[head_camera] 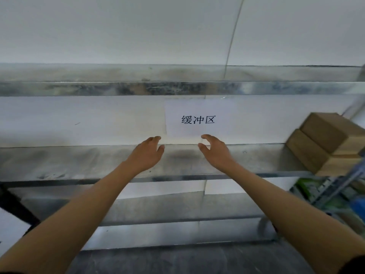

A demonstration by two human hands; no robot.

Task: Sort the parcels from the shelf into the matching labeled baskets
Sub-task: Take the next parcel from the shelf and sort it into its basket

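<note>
On shelf (98, 161) far right: 2 stacked cardboard parcels (327, 143); hands empty.

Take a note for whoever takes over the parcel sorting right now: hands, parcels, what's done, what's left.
Left hand and right hand: both open, holding nothing, stretched over the middle shelf below the paper sign.
Parcels: two brown boxes stacked at the shelf's right end, neither hand touching them.
Baskets: out of view, so what is already sorted cannot be told.
Left: take those boxes and sort them by label.
</note>
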